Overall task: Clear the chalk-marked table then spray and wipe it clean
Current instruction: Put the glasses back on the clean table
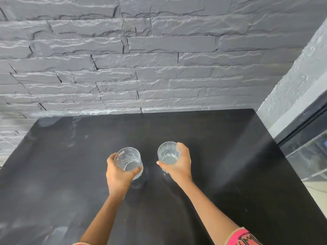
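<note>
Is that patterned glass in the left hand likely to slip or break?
Probably fragile: the patterned glass is clear glassware over a hard table. Its cut relief likely helps the left hand grip. Short and wide, it seems unlikely to tip once set down.

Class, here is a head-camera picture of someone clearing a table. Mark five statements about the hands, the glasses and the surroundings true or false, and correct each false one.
1. The left hand grips the left glass, which is clear with a cut pattern. True.
2. The right hand is empty. False: its fingers are curled round the right glass.
3. The table has a white top. False: it is black, with pale chalky smears.
4. The wall behind the table is grey stone. True.
5. A spray bottle stands on the table. False: none is in view.
</note>
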Action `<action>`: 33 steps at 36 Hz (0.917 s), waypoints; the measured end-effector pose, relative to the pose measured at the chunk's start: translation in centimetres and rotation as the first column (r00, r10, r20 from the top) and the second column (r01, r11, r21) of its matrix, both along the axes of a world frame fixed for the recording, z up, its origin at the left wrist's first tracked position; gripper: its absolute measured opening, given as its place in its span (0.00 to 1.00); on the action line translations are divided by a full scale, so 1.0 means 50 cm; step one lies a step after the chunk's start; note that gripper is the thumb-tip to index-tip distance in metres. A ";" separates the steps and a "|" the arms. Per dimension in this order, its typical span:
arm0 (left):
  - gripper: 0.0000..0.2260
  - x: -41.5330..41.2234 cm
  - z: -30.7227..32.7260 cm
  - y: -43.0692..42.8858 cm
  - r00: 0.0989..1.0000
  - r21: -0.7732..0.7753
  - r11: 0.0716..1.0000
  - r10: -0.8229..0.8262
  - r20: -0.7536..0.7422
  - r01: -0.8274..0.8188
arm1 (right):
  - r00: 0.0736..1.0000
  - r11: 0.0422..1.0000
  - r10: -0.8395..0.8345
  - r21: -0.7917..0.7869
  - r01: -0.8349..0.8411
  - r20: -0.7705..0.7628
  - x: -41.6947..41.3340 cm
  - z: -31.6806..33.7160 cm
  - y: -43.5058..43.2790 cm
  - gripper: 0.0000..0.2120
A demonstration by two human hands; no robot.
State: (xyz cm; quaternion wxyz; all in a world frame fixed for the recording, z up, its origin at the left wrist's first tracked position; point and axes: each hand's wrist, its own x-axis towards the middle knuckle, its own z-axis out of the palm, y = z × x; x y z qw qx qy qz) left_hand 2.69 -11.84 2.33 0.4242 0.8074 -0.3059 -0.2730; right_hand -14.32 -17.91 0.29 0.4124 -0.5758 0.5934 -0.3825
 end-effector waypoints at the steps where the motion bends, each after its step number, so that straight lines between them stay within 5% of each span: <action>1: 0.41 0.000 -0.002 0.000 1.000 -0.001 1.000 -0.002 -0.002 0.002 | 1.000 1.000 0.004 0.001 -0.004 -0.001 0.000 -0.002 0.001 0.41; 12: 0.56 0.002 0.015 0.035 0.988 0.016 0.988 -0.153 0.037 0.153 | 0.996 0.997 0.001 -0.072 -0.008 -0.094 -0.003 0.001 0.033 0.56; 25: 0.52 0.045 0.045 0.255 0.971 -0.103 0.980 -0.146 0.191 0.168 | 0.977 0.834 -0.071 -0.549 -0.051 -0.199 0.123 0.031 0.206 0.39; 33: 0.47 0.148 0.051 0.536 0.957 -0.109 0.993 0.068 0.282 -0.039 | 0.966 0.772 0.208 -0.580 -0.259 -0.155 0.290 0.027 0.427 0.33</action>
